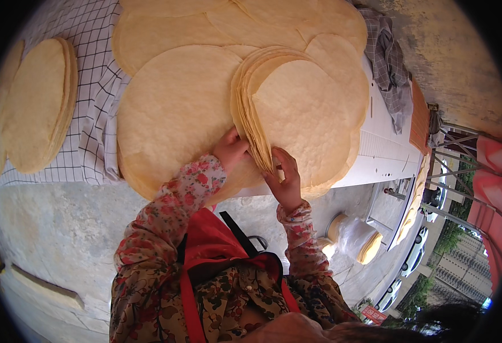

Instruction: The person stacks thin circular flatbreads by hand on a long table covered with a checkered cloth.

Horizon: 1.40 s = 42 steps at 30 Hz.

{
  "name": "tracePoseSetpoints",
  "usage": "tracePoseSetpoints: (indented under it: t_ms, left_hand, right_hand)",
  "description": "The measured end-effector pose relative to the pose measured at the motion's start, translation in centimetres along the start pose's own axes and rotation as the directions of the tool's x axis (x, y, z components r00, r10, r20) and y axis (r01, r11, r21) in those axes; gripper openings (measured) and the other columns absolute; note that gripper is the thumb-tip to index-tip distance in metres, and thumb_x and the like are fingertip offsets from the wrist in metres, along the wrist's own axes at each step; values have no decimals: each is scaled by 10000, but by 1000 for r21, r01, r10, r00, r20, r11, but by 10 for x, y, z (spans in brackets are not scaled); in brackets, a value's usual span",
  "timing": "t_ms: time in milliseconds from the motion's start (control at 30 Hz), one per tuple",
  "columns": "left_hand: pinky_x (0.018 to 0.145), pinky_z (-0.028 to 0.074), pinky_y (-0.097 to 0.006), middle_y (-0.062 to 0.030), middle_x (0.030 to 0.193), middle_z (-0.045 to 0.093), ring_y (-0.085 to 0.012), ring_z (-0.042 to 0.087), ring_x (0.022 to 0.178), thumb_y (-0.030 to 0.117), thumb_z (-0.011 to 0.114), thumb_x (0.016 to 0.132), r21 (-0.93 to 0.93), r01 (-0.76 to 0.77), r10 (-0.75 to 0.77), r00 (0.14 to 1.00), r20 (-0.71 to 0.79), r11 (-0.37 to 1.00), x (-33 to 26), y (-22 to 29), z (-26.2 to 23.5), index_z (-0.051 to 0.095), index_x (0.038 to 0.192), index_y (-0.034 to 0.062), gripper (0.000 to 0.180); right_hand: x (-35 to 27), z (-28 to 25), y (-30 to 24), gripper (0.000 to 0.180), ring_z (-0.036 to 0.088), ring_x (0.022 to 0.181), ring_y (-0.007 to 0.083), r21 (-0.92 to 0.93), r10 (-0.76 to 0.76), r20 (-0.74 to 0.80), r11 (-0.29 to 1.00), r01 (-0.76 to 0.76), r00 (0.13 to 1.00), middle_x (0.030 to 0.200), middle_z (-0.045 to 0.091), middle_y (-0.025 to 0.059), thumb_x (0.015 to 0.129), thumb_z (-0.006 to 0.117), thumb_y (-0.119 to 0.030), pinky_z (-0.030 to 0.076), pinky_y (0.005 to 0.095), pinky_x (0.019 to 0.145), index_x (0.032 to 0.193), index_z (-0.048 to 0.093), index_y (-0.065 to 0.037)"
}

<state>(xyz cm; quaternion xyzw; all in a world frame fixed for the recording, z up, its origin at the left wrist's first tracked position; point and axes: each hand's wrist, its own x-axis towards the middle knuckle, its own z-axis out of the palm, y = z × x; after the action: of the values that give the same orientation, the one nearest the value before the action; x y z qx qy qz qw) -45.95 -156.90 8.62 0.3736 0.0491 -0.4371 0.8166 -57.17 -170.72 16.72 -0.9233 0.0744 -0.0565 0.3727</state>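
Note:
A fanned stack of large, thin, round flatbreads [305, 106] lies on top of wider layers of the same bread, its left edges lifted and spread like pages. My right hand [285, 180] pinches the near edge of this stack between thumb and fingers. At the stack's lower left edge is my left hand [231, 151], its fingers curled against the layers and partly hidden. Under and left of my hands spreads another broad flatbread [174, 108], lying flat. More flatbreads [165, 26] overlap at the far side of the table.
At the left, a smaller pile of flatbreads [42, 106] rests on a checked cloth [98, 108]. A grey checked cloth [389, 63] lies at the table's right. Wrapped round flatbreads [358, 237] stand lower right, beside the table. A plank [46, 287] lies on the floor at lower left.

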Motion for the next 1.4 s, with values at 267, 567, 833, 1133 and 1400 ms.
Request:
tracePoseSetpoints:
  t_ms: [267, 567, 833, 1133, 1400]
  left_hand:
    - [792, 538, -311, -59, 1073, 618, -161, 629, 957, 93, 495, 892, 42, -10, 15, 994, -111, 999, 6, -3, 9, 512, 1179, 77, 288]
    - [682, 495, -266, -27, 932, 629, -105, 596, 821, 110, 444, 904, 453, -101, 194, 967, -164, 886, 9, -19, -2, 546, 1107, 40, 238]
    - [758, 467, -254, -44, 950, 620, -117, 583, 853, 132, 527, 868, 107, -59, 58, 998, 9, 993, -5, 6, 0, 501, 1193, 26, 343]
    - [902, 425, -312, -105, 1271, 472, -166, 476, 1137, 341, 637, 856, 136, -150, 165, 981, -102, 979, 18, 88, 18, 305, 1376, 26, 693]
    - [1040, 300, -343, -188, 1355, 400, -265, 389, 1253, 517, 511, 884, 632, -181, 278, 959, -58, 753, 118, 121, -33, 314, 1361, -32, 754]
  right_hand:
    - [-14, 26, -3, 560, 485, 1122, 396, -333, -95, -203, 943, 23, 974, 1264, 483, 221, 733, 636, -50, 423, 438, 934, 1258, 456, 25]
    - [24, 41, -20, 312, 567, 940, 362, -288, -122, -338, 957, 21, 933, 1059, 611, 196, 799, 569, -46, 472, 425, 823, 1097, 578, 44]
    - [31, 57, -25, 452, 536, 1008, 356, -385, -153, -247, 922, 48, 957, 1177, 553, 200, 773, 648, -98, 467, 421, 845, 1190, 530, 33]
    - [-6, 13, -9, 498, 451, 1196, 362, -123, -10, -366, 992, -37, 931, 1297, 470, 209, 831, 629, -165, 376, 418, 999, 1265, 468, 18]
    - [-4, -51, 131, 515, 355, 1270, 376, 128, 351, -734, 912, -389, 582, 1349, 379, 246, 931, 526, -232, 309, 412, 1055, 1315, 353, 66]
